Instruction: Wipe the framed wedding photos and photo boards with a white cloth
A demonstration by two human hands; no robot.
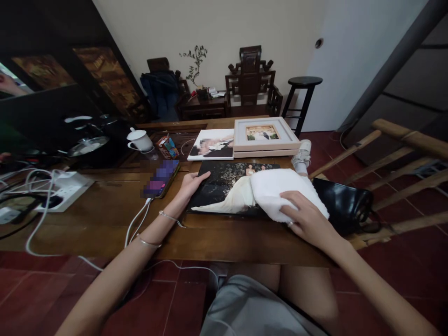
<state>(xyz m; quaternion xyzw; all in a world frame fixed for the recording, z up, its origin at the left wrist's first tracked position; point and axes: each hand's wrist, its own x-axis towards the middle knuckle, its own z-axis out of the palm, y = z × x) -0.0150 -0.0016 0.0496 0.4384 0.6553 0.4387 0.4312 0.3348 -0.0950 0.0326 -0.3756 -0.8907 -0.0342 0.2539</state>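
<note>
A dark wedding photo panel (224, 189) lies flat near the front edge of the wooden table. My left hand (192, 185) grips its left edge, the thumb on top and the other fingers mostly hidden. My right hand (303, 214) is closed on a fluffy white cloth (287, 186), which covers the right part of the panel. Some of the cloth spreads beyond the panel's right side. Behind the panel are a white photo panel (210, 142) and a pale picture frame (294, 139) stacked on another frame.
A phone (163, 179) on a white charging cable lies left of my left hand. Further left are a power strip (68, 189), a lidded white cup (139, 140), a small carton (167, 147) and a pot (89, 149). A black bag (346, 203) and a wooden chair (406, 133) stand at the right.
</note>
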